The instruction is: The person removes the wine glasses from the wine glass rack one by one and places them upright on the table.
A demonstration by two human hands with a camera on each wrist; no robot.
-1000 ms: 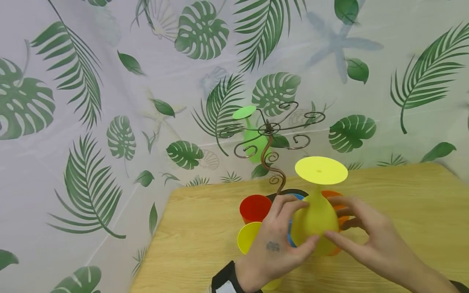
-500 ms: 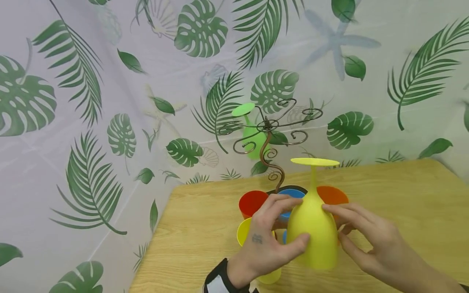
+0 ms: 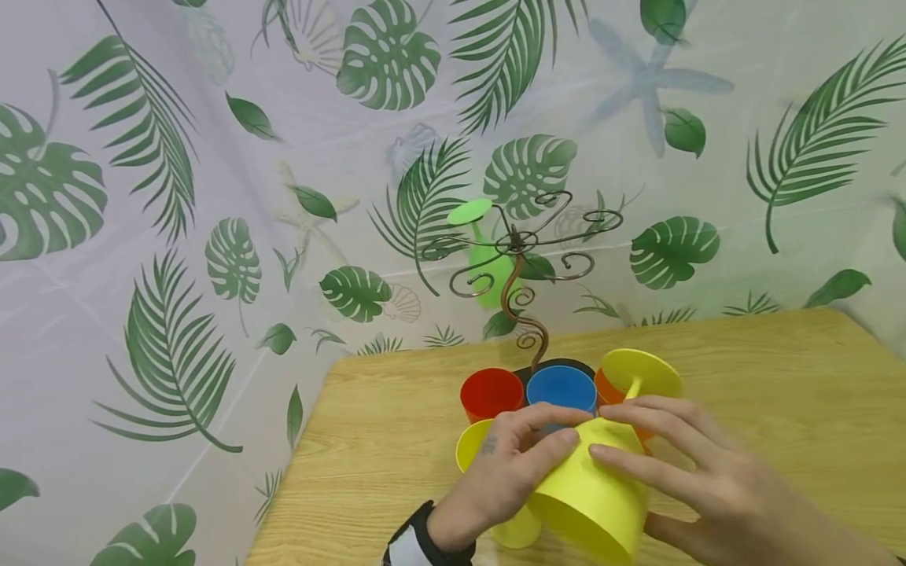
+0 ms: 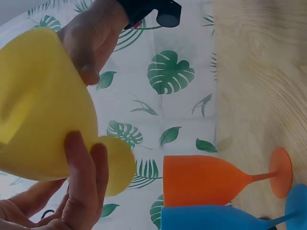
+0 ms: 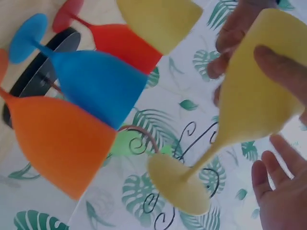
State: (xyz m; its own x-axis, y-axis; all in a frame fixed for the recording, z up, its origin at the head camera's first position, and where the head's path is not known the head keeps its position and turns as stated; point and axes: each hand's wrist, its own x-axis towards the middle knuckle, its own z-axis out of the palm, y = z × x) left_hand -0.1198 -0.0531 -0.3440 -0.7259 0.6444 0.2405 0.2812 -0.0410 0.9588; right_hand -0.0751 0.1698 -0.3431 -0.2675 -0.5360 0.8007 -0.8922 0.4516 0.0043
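Both hands hold a yellow plastic wine glass (image 3: 598, 479) above the table. It is tilted, its open mouth toward me and down, its round foot pointing away to the upper right. My left hand (image 3: 502, 468) grips the left side of the bowl, thumb and fingers near the stem end. From the right, my right hand (image 3: 715, 468) grips the bowl, with fingers across its top and the thumb underneath. In the right wrist view, the stem and foot of the held wine glass (image 5: 259, 91) hang below the bowl.
Upright on the table (image 3: 375, 440) stand red (image 3: 491, 393), blue (image 3: 561, 389), orange (image 5: 62, 139) and another yellow wine glass (image 3: 517, 527). Behind them, a curled metal rack (image 3: 520, 244) on a black base (image 5: 43, 67) carries a hanging green wine glass (image 3: 488, 267).
The held wine glass has tipped from upside down so its mouth swings toward me and its foot moves away and right. Both hands have turned with it.
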